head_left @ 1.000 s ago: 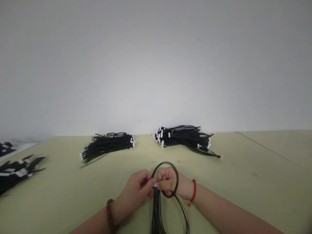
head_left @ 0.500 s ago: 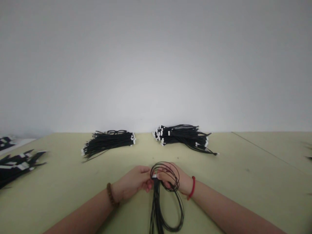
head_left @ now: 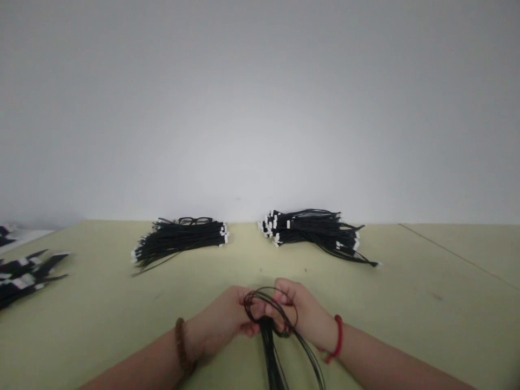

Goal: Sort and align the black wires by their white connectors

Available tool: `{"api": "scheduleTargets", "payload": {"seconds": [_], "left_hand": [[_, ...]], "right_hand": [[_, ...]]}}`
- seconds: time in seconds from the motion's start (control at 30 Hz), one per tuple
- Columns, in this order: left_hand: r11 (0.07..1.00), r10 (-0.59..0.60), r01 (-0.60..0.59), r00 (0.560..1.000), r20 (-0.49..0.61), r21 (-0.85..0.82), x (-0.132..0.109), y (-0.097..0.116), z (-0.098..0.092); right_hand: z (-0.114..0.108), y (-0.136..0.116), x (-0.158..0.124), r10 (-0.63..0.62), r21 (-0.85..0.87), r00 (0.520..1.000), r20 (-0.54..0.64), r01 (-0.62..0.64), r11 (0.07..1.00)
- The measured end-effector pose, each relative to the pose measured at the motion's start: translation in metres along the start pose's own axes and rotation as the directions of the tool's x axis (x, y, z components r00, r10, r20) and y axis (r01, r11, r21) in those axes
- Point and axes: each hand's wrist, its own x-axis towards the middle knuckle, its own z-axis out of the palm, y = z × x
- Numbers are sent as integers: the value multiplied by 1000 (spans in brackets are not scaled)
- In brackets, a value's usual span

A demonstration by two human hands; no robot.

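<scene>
A bundle of thin black cables (head_left: 270,352) hangs down from between my two hands, its lower part running off the bottom of the view. Loops of the same cables arc over my fingers. My left hand (head_left: 231,314) is closed, with thumb and fingers pinching the top of the bundle from the left. Opposite it, my right hand (head_left: 300,311) is closed too, its fingers bent among the loops and gripping the cables. Some fingertips are hidden behind the loops, and motion blurs them. The white connector ends cannot be made out at the grip.
At the back of the table (head_left: 122,325), against the wall, lie a left pile of black cables (head_left: 182,238) and a right pile (head_left: 317,230), both with white connectors. Glasses (head_left: 195,220) rest behind the left pile. More black cables (head_left: 24,276) lie at far left.
Both hands have come a little lower and nearer, with the right one shifting right. The cable loops now spread wider and slant to the right, and the white connector no longer shows.
</scene>
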Motion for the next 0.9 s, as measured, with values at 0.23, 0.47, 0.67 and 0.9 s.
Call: {"api": "scheduleTargets", "payload": {"seconds": [0.23,0.47,0.67,0.9], "left_hand": [[999,-20,21,1000,9,-32,1,-4,-13],[994,-47,47,999,1,-94,2,-5,-16],[995,-49,44,998,-50,-85,2,-8,-13],[996,-23,17,996,-81,-84,-2,-2,-8]], "right_hand": [[7,-8,-5,-34,14,996,81,33,999],[7,-8,-10,-35,-95,998,60,40,995],[14,-11,-9,-30,-207,997,-72,15,978],[15,-12,-4,0,-168,993,-117,-20,986]]}}
